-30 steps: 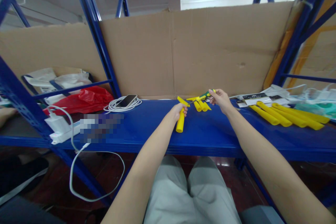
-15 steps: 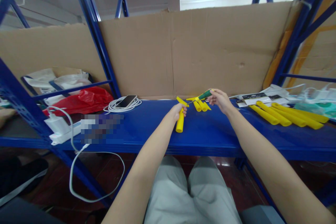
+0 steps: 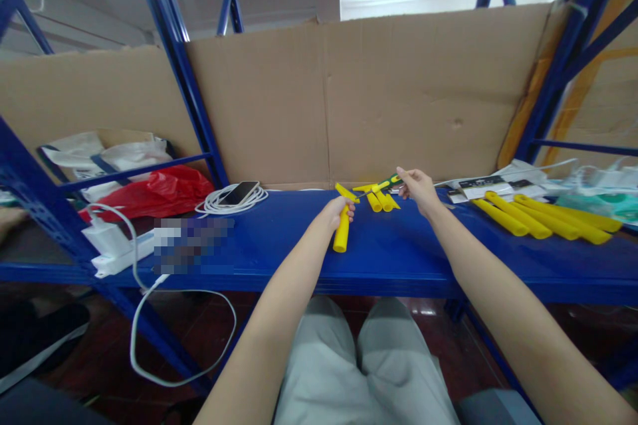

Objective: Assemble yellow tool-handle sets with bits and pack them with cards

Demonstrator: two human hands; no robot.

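Observation:
My left hand (image 3: 343,210) is closed around a yellow plastic tube-like piece (image 3: 341,238), whose round end points toward me. A flared yellow part sticks out beyond my fingers. In my right hand (image 3: 419,190) is the end of a screwdriver (image 3: 389,182) with a green and yellow handle. Its thin shaft slants left to the yellow piece near my left fingers; exactly where the tip meets it is too small to tell. Between my hands, several short yellow pieces (image 3: 383,202) lie on the blue shelf (image 3: 294,239), partly behind the screwdriver.
Several long yellow tubes (image 3: 548,218) lie at the right beside white papers (image 3: 481,186) and a green plastic bag (image 3: 593,206). At left are a phone (image 3: 240,192) on a coiled white cable (image 3: 212,202), a red bag (image 3: 159,187) and a power strip (image 3: 119,259). Cardboard (image 3: 399,93) stands behind.
The screwdriver handle has turned in my right fingers, and a yellow stripe now shows where it looked green. My left hand and the yellow piece stay nearly still.

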